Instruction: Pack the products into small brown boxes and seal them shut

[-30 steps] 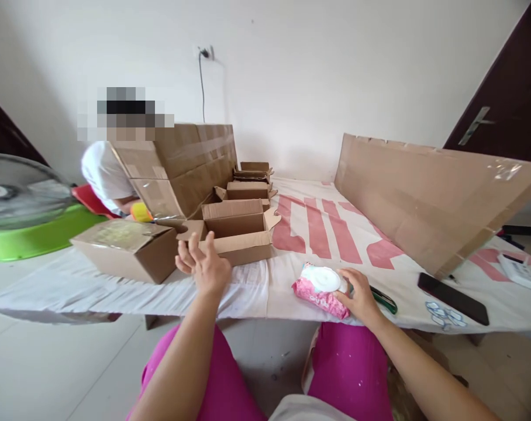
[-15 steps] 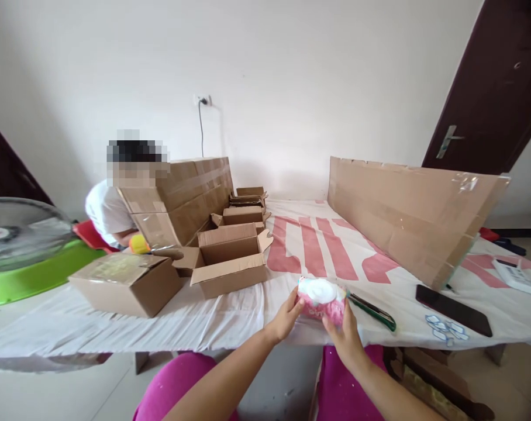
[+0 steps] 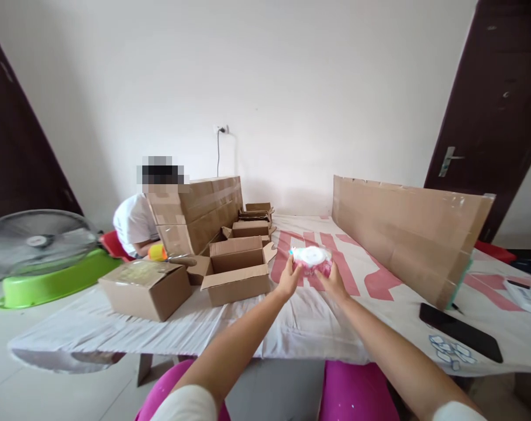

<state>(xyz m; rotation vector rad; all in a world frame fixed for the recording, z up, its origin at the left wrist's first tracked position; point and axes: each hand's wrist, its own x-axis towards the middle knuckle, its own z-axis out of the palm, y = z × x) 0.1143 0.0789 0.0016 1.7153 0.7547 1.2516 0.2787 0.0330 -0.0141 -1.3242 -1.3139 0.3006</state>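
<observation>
We hold the pink wipes pack (image 3: 311,259) off the bench (image 3: 309,321), left hand (image 3: 288,281) and right hand (image 3: 334,282) gripping its sides, just right of the open empty carton (image 3: 238,271).

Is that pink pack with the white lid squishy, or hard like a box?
Probably squishy: the pink pack looks like soft wrapping, pinched between the left hand and right hand. Its white lid looks stiff. It is likely light, as only the fingers hold it up.
</observation>
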